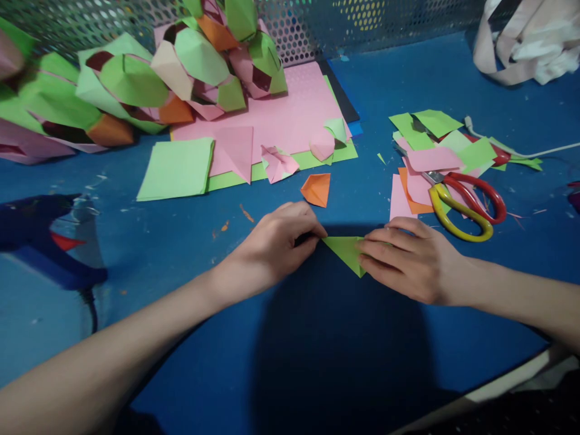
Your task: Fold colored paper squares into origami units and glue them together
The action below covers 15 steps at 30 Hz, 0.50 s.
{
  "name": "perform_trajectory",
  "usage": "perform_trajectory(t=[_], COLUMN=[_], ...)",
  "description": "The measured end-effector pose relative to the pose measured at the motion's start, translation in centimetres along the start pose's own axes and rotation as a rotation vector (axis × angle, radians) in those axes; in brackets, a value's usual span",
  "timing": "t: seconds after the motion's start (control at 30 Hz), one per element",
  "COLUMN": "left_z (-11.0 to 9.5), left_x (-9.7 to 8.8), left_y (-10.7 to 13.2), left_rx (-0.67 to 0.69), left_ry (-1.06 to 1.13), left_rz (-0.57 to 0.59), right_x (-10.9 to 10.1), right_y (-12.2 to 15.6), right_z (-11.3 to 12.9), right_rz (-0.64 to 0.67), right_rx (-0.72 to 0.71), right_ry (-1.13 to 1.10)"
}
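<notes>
A folded green paper triangle (345, 249) lies on the blue table (317, 350) between my hands. My left hand (277, 244) pinches its left tip with fingers closed. My right hand (408, 257) rests on its right part, fingers pressed flat and together over the paper. Just behind my left hand sits a small folded orange paper piece (316, 188).
Red-and-yellow scissors (462, 202) lie on loose pink, green and orange paper scraps (430, 158) at the right. Pink and green sheets (281, 115) and a green stack (176, 168) lie behind. A big pile of folded paper shapes (136, 84) stands at back left, and a blue glue gun (40, 232) lies at the left.
</notes>
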State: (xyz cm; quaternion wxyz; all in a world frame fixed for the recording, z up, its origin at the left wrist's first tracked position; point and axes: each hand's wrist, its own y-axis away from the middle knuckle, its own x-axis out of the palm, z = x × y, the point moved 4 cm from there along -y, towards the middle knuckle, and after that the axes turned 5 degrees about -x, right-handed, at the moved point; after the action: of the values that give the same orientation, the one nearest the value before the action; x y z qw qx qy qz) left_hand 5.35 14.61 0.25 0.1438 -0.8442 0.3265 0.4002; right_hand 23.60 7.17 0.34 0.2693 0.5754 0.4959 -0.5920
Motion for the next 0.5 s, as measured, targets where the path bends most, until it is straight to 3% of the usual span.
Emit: perform_trajectory(t=[0.5], left_z=[0.06], left_x=[-0.07], left_y=[-0.30], left_rx=[-0.017], left_ry=[0.006], left_rz=[-0.009], right_x=[-0.50], right_y=[0.12], right_z=[0.61], right_rz=[0.082], right_rx=[-0.049], right_ry=[0.077])
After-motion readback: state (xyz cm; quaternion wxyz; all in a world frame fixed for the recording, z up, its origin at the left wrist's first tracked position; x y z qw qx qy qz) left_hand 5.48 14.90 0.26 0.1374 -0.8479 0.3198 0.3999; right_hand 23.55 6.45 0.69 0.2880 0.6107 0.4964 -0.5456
